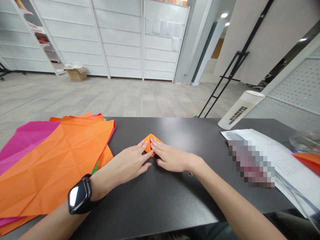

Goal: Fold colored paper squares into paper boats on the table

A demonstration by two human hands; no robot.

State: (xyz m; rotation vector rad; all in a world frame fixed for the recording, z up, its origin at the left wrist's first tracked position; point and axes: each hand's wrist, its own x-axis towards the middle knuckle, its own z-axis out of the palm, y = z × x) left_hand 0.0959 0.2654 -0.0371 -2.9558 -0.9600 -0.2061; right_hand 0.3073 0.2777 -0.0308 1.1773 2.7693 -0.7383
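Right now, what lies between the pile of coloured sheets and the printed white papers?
In the head view, a folded orange paper on the dark table, with the left hand and the right hand touching it.

place: office-like room | grey carpet | dark desk | printed sheets | perforated partition | white panelled units

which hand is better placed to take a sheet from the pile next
Probably the left hand: the paper pile lies on its side, and the right hand, resting on the folded orange paper, could hold it.
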